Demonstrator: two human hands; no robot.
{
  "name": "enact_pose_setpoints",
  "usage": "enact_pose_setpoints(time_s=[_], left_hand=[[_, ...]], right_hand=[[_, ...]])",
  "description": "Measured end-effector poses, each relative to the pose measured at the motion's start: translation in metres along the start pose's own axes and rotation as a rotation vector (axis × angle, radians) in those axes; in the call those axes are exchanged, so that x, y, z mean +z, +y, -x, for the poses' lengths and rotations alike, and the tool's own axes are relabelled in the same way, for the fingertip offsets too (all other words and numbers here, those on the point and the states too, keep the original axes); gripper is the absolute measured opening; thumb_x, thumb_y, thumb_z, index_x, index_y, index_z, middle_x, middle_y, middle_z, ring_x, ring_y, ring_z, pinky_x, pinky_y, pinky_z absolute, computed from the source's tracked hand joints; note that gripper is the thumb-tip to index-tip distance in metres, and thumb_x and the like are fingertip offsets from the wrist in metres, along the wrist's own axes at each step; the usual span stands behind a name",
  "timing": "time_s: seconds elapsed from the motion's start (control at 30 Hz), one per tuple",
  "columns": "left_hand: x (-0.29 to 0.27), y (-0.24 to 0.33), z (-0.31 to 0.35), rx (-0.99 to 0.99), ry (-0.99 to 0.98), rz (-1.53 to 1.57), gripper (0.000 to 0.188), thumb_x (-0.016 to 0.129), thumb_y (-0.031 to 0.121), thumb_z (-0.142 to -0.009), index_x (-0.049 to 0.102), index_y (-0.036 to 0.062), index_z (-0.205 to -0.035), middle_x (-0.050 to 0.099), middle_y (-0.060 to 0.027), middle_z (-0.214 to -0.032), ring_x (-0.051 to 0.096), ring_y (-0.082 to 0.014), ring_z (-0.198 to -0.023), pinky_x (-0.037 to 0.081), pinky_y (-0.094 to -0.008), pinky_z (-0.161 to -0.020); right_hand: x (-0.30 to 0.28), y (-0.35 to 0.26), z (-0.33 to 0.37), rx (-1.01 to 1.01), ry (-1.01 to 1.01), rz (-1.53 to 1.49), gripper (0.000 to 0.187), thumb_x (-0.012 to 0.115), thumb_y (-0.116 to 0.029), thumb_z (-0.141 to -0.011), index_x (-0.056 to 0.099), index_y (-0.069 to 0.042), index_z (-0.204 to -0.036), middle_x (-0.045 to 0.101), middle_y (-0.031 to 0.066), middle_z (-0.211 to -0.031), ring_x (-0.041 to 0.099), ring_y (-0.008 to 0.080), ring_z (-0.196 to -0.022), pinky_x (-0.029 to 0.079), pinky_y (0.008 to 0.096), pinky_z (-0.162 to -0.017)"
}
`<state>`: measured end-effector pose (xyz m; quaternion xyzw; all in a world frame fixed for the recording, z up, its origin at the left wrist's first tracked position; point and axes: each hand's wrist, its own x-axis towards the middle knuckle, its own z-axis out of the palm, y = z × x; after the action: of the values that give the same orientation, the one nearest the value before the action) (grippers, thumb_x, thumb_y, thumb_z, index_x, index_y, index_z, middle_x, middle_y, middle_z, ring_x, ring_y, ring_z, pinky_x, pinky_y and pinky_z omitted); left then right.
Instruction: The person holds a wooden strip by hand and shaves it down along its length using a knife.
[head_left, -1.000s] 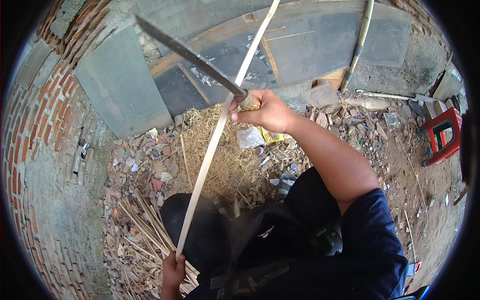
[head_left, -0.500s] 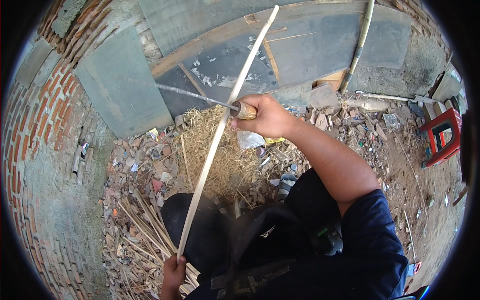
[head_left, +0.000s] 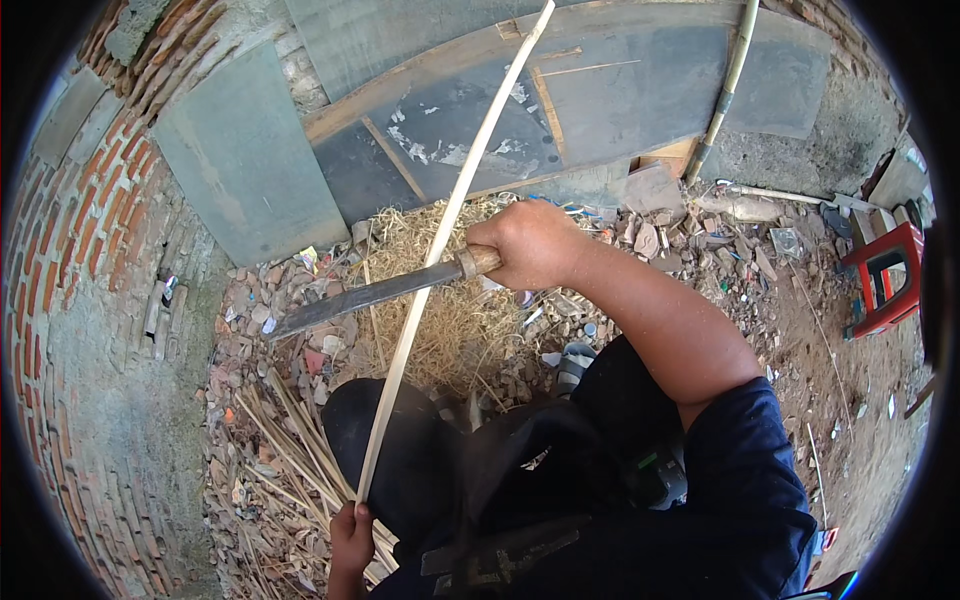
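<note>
Strip (head_left: 456,200): fingers of left hand (head_left: 351,538) grasped lower end. Knife (head_left: 355,300): crossed strip, fingers of right hand (head_left: 535,245) clenched round handle (head_left: 480,262). Shavings (head_left: 465,335): lay beneath strip.

Blade (head_left: 360,298): swung down — a second ago it rose beyond the far side of the shavings pile (head_left: 455,345); now it crosses above the pile, flat side showing, tip past its left edge.
Handle (head_left: 480,262): drawn in from the pile's far right edge to over the pile.
Right hand (head_left: 535,245): rolled over — knuckles up, the thumb out of sight.
Yellow wrapper: just right of the pile, now covered.
</note>
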<state>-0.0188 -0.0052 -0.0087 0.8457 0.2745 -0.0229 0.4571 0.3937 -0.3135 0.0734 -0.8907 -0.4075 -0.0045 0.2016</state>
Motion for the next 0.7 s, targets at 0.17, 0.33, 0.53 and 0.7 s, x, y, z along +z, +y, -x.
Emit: enact_pose_setpoints(time_s=[0.17, 0.33, 0.53, 0.7], left_hand=[[-0.007, -0.008, -0.005, -0.140, -0.093, 0.190, 0.049, 0.056, 0.046, -0.104, 0.057, 0.0033, -0.080, 0.049, 0.0041, -0.067, 0.044, -0.0065, -0.065, 0.036, -0.0281, -0.057], [-0.009, -0.008, -0.007, -0.164, -0.145, 0.141, 0.050, 0.055, 0.048, -0.104, 0.057, 0.0033, -0.082, 0.050, 0.0033, -0.067, 0.045, -0.0079, -0.063, 0.037, -0.0292, -0.056], [-0.003, -0.007, -0.006, 0.067, -0.057, -0.143, 0.055, 0.047, 0.048, -0.106, 0.052, 0.0001, -0.080, 0.051, -0.0077, -0.061, 0.048, -0.0160, -0.059, 0.039, -0.0361, -0.055], [0.000, -0.012, -0.009, 0.094, -0.037, -0.182, 0.058, 0.043, 0.050, -0.106, 0.052, -0.0010, -0.080, 0.051, -0.0132, -0.060, 0.050, -0.0205, -0.058, 0.040, -0.0389, -0.055]], right_hand=[[0.002, 0.002, 0.002, -0.018, 0.012, 0.004, 0.018, 0.073, -0.025, -0.075, 0.070, -0.017, -0.091, 0.072, 0.0110, -0.081, 0.072, 0.0341, -0.082, 0.059, 0.0481, -0.075], [0.000, -0.008, 0.003, -0.077, -0.021, 0.019, 0.018, 0.072, -0.021, -0.074, 0.070, -0.017, -0.091, 0.071, 0.0101, -0.080, 0.072, 0.0337, -0.080, 0.058, 0.0474, -0.073], [0.005, -0.019, 0.002, -0.132, -0.083, 0.104, 0.021, 0.072, -0.019, -0.073, 0.069, -0.015, -0.093, 0.071, 0.0109, -0.082, 0.072, 0.0332, -0.083, 0.057, 0.0477, -0.073], [0.010, -0.014, 0.002, -0.149, -0.028, 0.084, 0.017, 0.072, -0.018, -0.072, 0.066, -0.014, -0.087, 0.069, 0.0102, -0.075, 0.071, 0.0335, -0.078, 0.056, 0.0484, -0.071]])
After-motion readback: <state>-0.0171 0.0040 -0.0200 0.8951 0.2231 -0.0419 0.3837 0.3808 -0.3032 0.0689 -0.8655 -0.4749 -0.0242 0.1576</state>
